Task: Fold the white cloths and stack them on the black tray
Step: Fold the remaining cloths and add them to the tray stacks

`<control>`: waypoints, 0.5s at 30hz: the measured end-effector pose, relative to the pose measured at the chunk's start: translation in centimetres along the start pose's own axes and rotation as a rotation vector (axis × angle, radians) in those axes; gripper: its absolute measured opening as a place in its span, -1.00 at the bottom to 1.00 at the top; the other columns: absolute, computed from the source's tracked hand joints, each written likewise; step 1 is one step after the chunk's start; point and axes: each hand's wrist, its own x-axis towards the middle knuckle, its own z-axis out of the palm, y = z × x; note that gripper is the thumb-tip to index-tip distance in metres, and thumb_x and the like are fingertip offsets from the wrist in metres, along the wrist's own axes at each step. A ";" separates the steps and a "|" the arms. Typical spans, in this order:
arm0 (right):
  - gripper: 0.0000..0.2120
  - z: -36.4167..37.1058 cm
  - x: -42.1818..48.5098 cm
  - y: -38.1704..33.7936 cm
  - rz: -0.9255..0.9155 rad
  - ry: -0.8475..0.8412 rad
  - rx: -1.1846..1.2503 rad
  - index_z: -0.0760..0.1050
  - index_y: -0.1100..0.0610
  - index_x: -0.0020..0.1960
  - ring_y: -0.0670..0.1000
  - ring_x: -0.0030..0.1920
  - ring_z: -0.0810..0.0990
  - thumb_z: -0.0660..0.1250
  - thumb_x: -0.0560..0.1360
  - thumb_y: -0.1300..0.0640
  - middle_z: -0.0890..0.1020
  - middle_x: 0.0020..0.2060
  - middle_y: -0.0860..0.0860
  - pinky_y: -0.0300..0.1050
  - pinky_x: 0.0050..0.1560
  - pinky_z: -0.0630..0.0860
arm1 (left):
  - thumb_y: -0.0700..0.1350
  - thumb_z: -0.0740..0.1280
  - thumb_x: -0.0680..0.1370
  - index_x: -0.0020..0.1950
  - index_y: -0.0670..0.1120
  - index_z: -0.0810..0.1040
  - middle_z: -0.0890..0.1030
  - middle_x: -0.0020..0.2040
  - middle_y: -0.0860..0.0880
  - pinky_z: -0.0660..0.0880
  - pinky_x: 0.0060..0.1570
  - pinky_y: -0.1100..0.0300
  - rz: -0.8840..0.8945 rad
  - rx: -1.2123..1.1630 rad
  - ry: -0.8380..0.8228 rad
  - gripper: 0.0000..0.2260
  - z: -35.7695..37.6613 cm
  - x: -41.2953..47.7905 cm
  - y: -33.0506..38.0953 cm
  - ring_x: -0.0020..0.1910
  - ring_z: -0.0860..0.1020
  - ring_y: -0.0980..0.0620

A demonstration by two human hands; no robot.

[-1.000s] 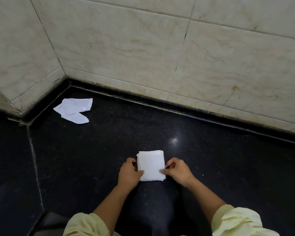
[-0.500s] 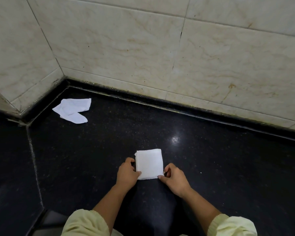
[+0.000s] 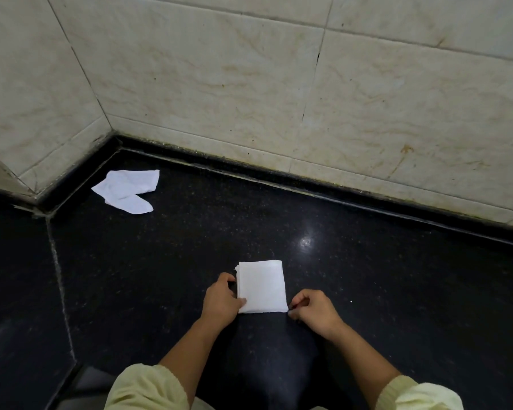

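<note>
Sliding back along the cloth's right edge, the right grip [image 3: 314, 312] now sits at its near right corner, fingertips curled and pinching it. Opposite, the left grip [image 3: 219, 303] holds the near left corner, thumb on top, fingers curled against the layered left edge. Between them the folded cloth [image 3: 261, 287] lies flat on the black surface [image 3: 397, 291], long axis running away from the person, far end leaning slightly left. Well beyond, by the tiled wall [image 3: 219, 84], lies a crumpled white cloth [image 3: 128, 190].

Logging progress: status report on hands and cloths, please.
Left hand grips folded cloth at left edge; right hand pinches its near right corner. Crumpled cloth lies far left. Nothing lies between them.
</note>
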 end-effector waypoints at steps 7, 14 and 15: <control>-0.90 -0.7 2.3 -1.9 0.079 0.131 0.144 0.53 0.14 -0.29 0.03 -0.33 0.59 0.38 0.36 0.29 0.64 -0.36 0.05 -0.02 -0.17 0.59 | -0.16 0.41 0.43 -0.03 -0.13 0.57 0.64 -0.02 -0.14 0.59 -0.06 0.10 -0.138 -0.094 0.045 -0.86 -1.1 1.5 0.9 -0.06 0.63 -0.09; -0.85 2.4 2.8 -3.7 0.162 0.193 0.180 0.52 0.18 -0.08 0.03 -0.13 0.58 0.38 0.37 0.18 0.61 -0.14 0.04 -0.17 -0.24 0.47 | -0.13 0.48 0.40 0.01 -0.29 0.56 0.62 -0.09 -0.17 0.53 -0.36 0.19 -0.311 -0.374 -0.114 -0.71 -1.0 1.5 2.3 -0.20 0.62 -0.06; -0.88 2.5 2.8 -3.7 0.177 0.193 0.232 0.53 0.19 -0.12 0.03 -0.13 0.58 0.39 0.37 0.19 0.62 -0.14 0.05 -0.16 -0.22 0.49 | -0.13 0.47 0.40 -0.01 -0.28 0.57 0.60 -0.12 -0.16 0.49 -0.38 0.21 -0.312 -0.380 -0.122 -0.72 -1.0 1.4 2.4 -0.23 0.60 -0.05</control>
